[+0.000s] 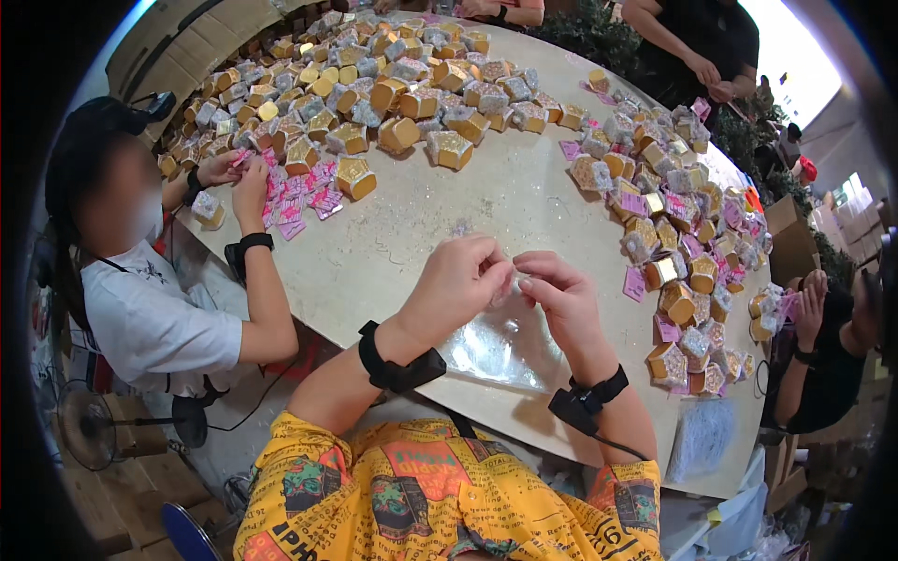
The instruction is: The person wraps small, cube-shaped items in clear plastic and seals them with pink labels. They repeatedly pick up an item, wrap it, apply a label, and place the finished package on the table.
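Observation:
My left hand (458,280) and my right hand (565,301) meet over the near edge of the table. Both are closed in a pinch, fingertips almost touching, on a small crumpled bit of clear plastic (501,294). The fingers cover most of it, so its full shape is hidden. Just below the hands, a shiny flat pile of clear plastic bags (500,353) lies on the table (412,220). Each wrist wears a black strap with a small box.
Gold house-shaped ornaments (398,134), many wrapped, are heaped at the far left. More ornaments (677,301) with pink cards line the right. A co-worker (159,309) on the left handles pink packets (297,192). A clear bag of pale strands (703,438) lies at the near right.

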The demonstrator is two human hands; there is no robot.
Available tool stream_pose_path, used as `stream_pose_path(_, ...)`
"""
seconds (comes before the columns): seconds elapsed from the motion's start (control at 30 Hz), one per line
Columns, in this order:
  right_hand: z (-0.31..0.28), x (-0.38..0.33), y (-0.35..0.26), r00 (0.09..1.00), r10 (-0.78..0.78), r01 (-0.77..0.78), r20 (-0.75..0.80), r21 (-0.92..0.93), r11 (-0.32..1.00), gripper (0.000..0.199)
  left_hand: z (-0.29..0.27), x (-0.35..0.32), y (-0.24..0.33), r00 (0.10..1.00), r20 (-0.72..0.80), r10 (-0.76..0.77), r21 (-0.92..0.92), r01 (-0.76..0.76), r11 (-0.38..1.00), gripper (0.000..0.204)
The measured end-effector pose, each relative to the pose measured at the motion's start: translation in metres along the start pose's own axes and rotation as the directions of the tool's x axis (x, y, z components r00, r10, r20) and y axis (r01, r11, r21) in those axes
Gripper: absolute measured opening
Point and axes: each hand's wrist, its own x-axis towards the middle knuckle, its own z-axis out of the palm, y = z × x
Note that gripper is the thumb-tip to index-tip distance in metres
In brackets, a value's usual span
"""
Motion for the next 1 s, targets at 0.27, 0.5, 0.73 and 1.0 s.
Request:
stream_pose_path(0.27, -0.018, 0.005, -0.014, 0.972, 0.213, -0.234, 0.101, 0.302, 0.924, 0.009, -0.007, 0.014, 0.009, 0.922, 0.188, 0.338, 0.160, -0.369, 0.916, 0.009)
stream_pose_path(0.5, -0.025, 0.012, -0.022, 0.961, 0.229, -0.248, 0.157, 0.110, 0.962, 0.008, -0.007, 0.026, 0.023, 0.732, 0.334, 0.594, 0.524, -0.668, 0.529, 0.021)
stream_pose_path(0.73, -0.034, 0.010, -0.025, 0.971, 0.212, -0.214, 0.113, 0.008, 0.977, 0.007, -0.006, 0.033, 0.032, 0.594, 0.524, 0.610, 0.606, -0.764, 0.222, 0.012)
stream_pose_path(1.0, -0.011, 0.003, -0.033, 0.912, -0.382, 0.380, 0.150, -0.659, 0.649, 0.008, 0.009, 0.041, 0.001, 0.877, 0.294, 0.380, 0.317, -0.464, 0.827, 0.013)
